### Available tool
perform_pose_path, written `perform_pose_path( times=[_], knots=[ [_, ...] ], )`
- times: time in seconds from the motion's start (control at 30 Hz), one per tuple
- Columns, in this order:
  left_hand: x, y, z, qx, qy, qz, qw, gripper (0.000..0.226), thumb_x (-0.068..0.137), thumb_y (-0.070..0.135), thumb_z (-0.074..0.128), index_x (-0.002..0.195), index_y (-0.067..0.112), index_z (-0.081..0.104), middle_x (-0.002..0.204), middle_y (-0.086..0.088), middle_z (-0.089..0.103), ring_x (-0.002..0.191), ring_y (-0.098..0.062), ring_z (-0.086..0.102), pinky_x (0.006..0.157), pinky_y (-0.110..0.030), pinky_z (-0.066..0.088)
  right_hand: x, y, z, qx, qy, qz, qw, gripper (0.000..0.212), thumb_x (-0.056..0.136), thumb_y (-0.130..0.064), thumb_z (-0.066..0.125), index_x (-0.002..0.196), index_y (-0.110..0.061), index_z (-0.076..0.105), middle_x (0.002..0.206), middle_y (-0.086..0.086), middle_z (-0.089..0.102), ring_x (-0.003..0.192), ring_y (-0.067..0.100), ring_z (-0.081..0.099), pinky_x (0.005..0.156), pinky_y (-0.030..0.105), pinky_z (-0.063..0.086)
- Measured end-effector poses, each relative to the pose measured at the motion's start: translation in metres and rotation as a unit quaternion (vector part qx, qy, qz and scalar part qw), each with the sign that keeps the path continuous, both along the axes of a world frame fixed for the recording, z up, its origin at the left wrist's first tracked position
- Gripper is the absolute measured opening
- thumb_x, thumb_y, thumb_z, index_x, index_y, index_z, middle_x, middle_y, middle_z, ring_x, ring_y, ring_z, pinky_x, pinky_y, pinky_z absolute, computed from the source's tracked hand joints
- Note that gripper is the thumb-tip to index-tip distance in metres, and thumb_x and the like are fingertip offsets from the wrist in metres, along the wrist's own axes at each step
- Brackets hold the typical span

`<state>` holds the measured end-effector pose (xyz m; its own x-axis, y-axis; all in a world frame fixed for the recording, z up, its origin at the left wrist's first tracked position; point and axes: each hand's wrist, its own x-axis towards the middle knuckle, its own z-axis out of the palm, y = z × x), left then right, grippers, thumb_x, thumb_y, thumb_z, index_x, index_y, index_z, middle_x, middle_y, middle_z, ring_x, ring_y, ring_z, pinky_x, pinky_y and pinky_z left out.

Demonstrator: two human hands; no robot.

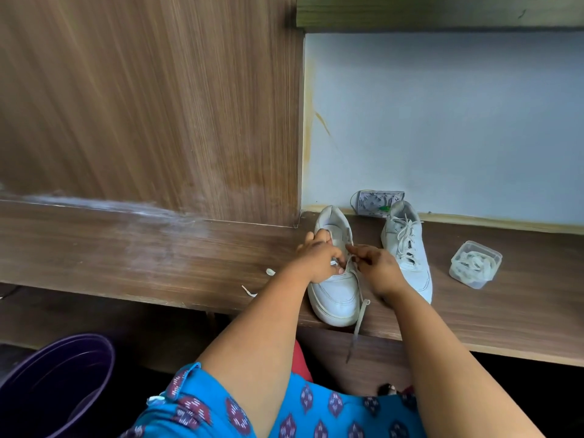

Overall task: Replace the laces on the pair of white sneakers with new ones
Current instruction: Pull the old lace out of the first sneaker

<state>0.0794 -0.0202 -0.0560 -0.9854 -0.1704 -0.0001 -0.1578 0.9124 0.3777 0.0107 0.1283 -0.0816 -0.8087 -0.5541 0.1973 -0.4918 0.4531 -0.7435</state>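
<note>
— White sneaker [335, 279], near shelf edge? 
— Yes. Left hand [319, 257] grips its tongue; right hand [376, 267] pinches the lace [358, 324]. Fingertips hide the eyelets.

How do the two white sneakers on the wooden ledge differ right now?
The left white sneaker is being worked by both hands, a lace end dangling off the ledge; the right white sneaker stands untouched, fully laced. The left one sits nearer the edge. Both point toe toward the person.
</note>
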Motion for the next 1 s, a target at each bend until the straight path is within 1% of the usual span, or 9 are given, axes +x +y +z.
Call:
perform_pose_path(
  times=[0.13, 0.27, 0.43, 0.57, 0.63, 0.7, 0.77, 0.87, 1.0],
  knots=[
    [-0.001, 0.003, -0.004, 0.031, 0.027, 0.021, 0.999, 0.013, 0.094, 0.031, 0.058, 0.097, 0.024, 0.068, 0.123, -0.001, 0.037, 0.117, -0.024, 0.032, 0.102, -0.038, 0.034, 0.003, -0.002, 0.0, 0.003, -0.007, -0.005, 1.0, 0.034, 0.092, -0.005, 0.054, 0.125, -0.012, 0.064, 0.132, 0.004, 0.059, 0.123, 0.017, 0.053, 0.103, 0.02, 0.035],
    [-0.005, -0.004, 0.005, 0.054, 0.165, 0.143, 0.974, 0.023, 0.098, 0.017, 0.042, 0.111, 0.009, 0.06, 0.129, -0.009, 0.037, 0.118, -0.027, 0.036, 0.102, -0.036, 0.037, 0.003, 0.0, 0.0, -0.008, -0.012, -0.002, 1.0, 0.036, 0.089, -0.006, 0.061, 0.124, -0.012, 0.064, 0.128, 0.003, 0.062, 0.11, 0.015, 0.061, 0.095, 0.017, 0.04],
    [-0.001, -0.016, 0.016, 0.212, 0.399, 0.373, 0.81, 0.019, 0.097, 0.008, 0.042, 0.102, 0.0, 0.058, 0.122, -0.018, 0.046, 0.109, -0.034, 0.048, 0.096, -0.034, 0.037, -0.001, 0.001, -0.005, -0.009, -0.012, -0.003, 1.0, 0.036, 0.089, -0.004, 0.06, 0.124, -0.013, 0.064, 0.13, 0.004, 0.061, 0.116, 0.015, 0.058, 0.101, 0.022, 0.04],
    [0.0, -0.01, 0.018, 0.506, 0.32, 0.221, 0.77, 0.011, 0.102, 0.011, 0.04, 0.095, 0.016, 0.046, 0.086, -0.01, 0.06, 0.067, -0.019, 0.061, 0.063, -0.027, 0.055, -0.002, -0.001, -0.003, -0.002, -0.002, -0.003, 1.0, 0.037, 0.091, -0.001, 0.053, 0.124, -0.012, 0.064, 0.131, 0.004, 0.06, 0.122, 0.018, 0.054, 0.104, 0.022, 0.037],
    [0.004, 0.001, 0.02, 0.529, 0.181, 0.155, 0.815, 0.004, 0.101, 0.021, 0.046, 0.101, 0.016, 0.045, 0.08, -0.004, 0.05, 0.058, -0.01, 0.049, 0.045, -0.016, 0.043, -0.001, -0.001, -0.001, -0.009, -0.014, -0.006, 1.0, 0.039, 0.091, 0.002, 0.049, 0.124, -0.012, 0.065, 0.13, 0.006, 0.061, 0.12, 0.021, 0.056, 0.106, 0.032, 0.041],
    [0.005, 0.005, 0.013, 0.364, 0.109, 0.09, 0.921, 0.025, 0.092, 0.031, 0.062, 0.107, 0.019, 0.046, 0.082, 0.001, 0.046, 0.069, -0.011, 0.046, 0.055, -0.02, 0.043, 0.0, -0.001, 0.0, -0.014, -0.022, -0.006, 1.0, 0.041, 0.09, 0.004, 0.047, 0.123, -0.011, 0.065, 0.127, 0.008, 0.062, 0.117, 0.023, 0.058, 0.104, 0.039, 0.044],
    [0.003, 0.006, 0.004, 0.206, 0.057, 0.036, 0.976, 0.037, 0.082, 0.032, 0.074, 0.11, 0.023, 0.052, 0.092, -0.001, 0.052, 0.082, -0.015, 0.052, 0.07, -0.027, 0.045, 0.001, -0.001, -0.001, -0.013, -0.025, -0.002, 1.0, 0.042, 0.088, 0.005, 0.048, 0.122, -0.011, 0.065, 0.128, 0.008, 0.062, 0.118, 0.022, 0.057, 0.104, 0.039, 0.043],
    [0.0, 0.008, 0.0, 0.069, -0.013, 0.014, 0.997, 0.022, 0.084, 0.027, 0.072, 0.104, 0.022, 0.065, 0.114, -0.003, 0.063, 0.103, -0.021, 0.059, 0.082, -0.028, 0.046, -0.001, -0.001, -0.003, -0.013, -0.023, -0.002, 1.0, 0.043, 0.087, 0.006, 0.047, 0.123, -0.01, 0.064, 0.131, 0.007, 0.06, 0.121, 0.021, 0.055, 0.107, 0.034, 0.04],
    [0.0, 0.006, 0.001, 0.043, -0.009, 0.017, 0.999, 0.012, 0.093, 0.019, 0.061, 0.1, 0.017, 0.069, 0.115, -0.004, 0.063, 0.103, -0.02, 0.06, 0.078, -0.023, 0.042, 0.002, 0.0, -0.002, -0.018, -0.03, 0.004, 0.999, 0.038, 0.091, 0.002, 0.051, 0.126, -0.009, 0.062, 0.133, 0.005, 0.058, 0.123, 0.016, 0.053, 0.106, 0.024, 0.037]
  ],
)
